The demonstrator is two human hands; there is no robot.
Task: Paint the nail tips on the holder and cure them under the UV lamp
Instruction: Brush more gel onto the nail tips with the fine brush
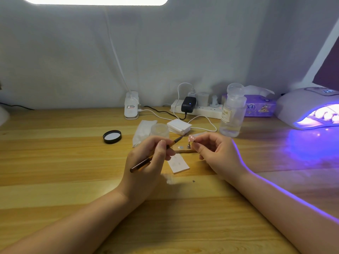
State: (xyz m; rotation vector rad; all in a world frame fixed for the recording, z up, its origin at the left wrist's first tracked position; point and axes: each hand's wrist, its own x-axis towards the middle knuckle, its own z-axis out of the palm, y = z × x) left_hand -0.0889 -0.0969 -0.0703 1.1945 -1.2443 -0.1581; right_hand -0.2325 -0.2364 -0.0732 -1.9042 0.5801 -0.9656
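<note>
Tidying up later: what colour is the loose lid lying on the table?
Black, with a pale inside, the lid shows in the head view.

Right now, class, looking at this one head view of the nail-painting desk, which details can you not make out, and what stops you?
- Brush bristles: motion-blurred near the nail tip.
- Nail tip's design: too small, partly covered by the right hand.
- UV lamp: cut off by the right edge; items inside lost in glare.
- Bottle label: turned away and cut short by the bottle's curve.
- Lamp display: too small.
</note>
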